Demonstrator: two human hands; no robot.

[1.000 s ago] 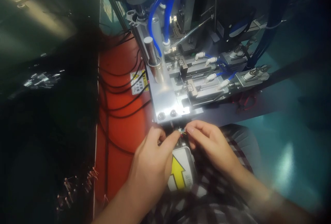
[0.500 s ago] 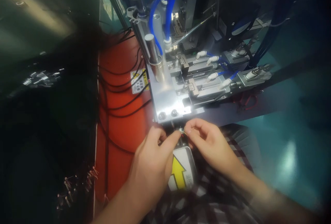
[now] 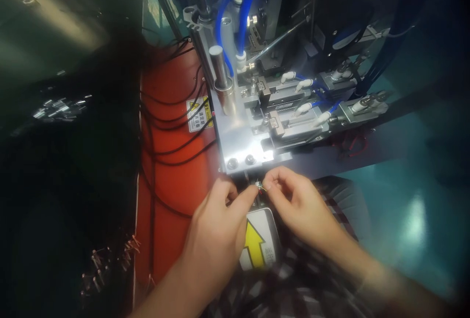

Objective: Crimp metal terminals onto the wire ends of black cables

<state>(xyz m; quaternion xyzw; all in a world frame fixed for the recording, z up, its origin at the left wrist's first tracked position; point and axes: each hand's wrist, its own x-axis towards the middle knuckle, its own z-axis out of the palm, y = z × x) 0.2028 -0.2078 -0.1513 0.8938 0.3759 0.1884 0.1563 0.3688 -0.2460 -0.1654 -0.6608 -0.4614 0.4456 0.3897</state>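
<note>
My left hand (image 3: 215, 230) and my right hand (image 3: 299, 205) meet just below the front edge of a metal machine plate (image 3: 238, 144). Both pinch the tiny coloured wire ends (image 3: 259, 186) of a thin cable, fingertips almost touching. The other fingers of each hand are curled in. Under my hands lies a white label with a yellow arrow (image 3: 257, 244). The cable's run below my hands is hidden.
The machine (image 3: 279, 98) carries a steel post, blue air hoses and white-tipped fittings. Left of it lies an orange surface (image 3: 172, 132) crossed by black cables, with a yellow warning sticker (image 3: 198, 115). Loose cables with metal ends lie in the dark at left. A teal floor shows at right.
The view has shifted slightly. My right hand has crept a little up and left, closing onto the wire ends against my left fingertips. The left hand has barely moved.
</note>
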